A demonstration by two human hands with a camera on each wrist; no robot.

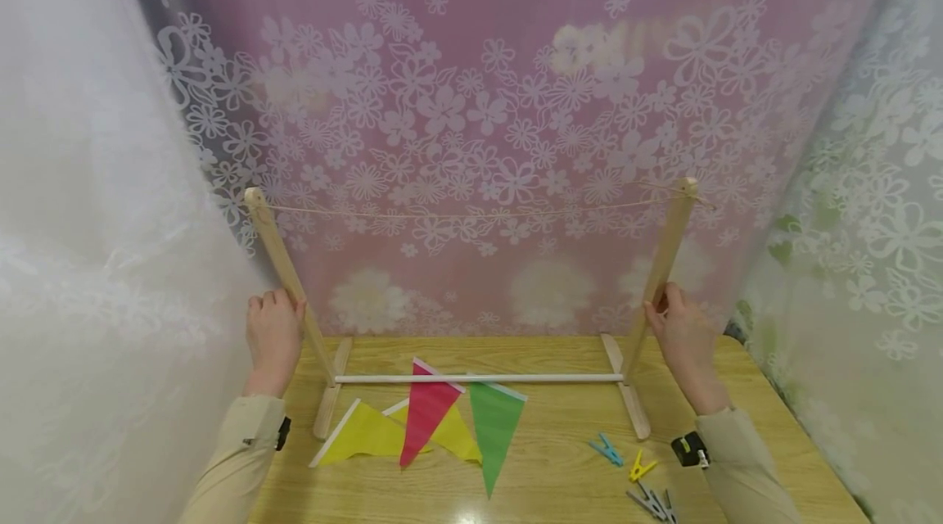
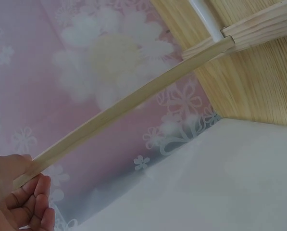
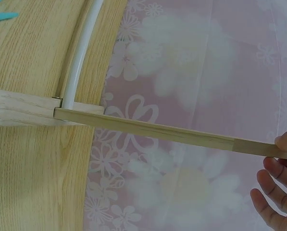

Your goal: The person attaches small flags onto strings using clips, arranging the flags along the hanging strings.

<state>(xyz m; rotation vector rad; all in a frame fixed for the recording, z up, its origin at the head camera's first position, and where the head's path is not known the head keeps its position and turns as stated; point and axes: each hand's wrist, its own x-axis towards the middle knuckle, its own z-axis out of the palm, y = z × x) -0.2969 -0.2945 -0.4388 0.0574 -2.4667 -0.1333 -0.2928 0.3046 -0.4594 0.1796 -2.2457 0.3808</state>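
Note:
A wooden frame stands on the table, with a string (image 1: pixel 471 215) slung between the tops of its two upright posts and a white rod (image 1: pixel 552 378) joining them low down. My left hand (image 1: pixel 272 336) pinches the left post (image 1: pixel 274 246) partway up, thumb on one side and fingers on the other. On the opposite side my right hand (image 1: pixel 683 336) holds the right post (image 1: pixel 669 246) at about the same height. In the right wrist view, the thumb and index finger grip the post (image 3: pixel 181 134) while the other fingers (image 3: pixel 273 192) spread below it.
Paper pennants lie near the rod: yellow (image 1: pixel 361 432), pink (image 1: pixel 427 417) and green (image 1: pixel 497 430). At the front right are blue (image 1: pixel 607 450), yellow (image 1: pixel 642 467) and grey clothespins (image 1: pixel 651 501). A flowered curtain (image 1: pixel 471 98) hangs behind the wooden table (image 1: pixel 560 475).

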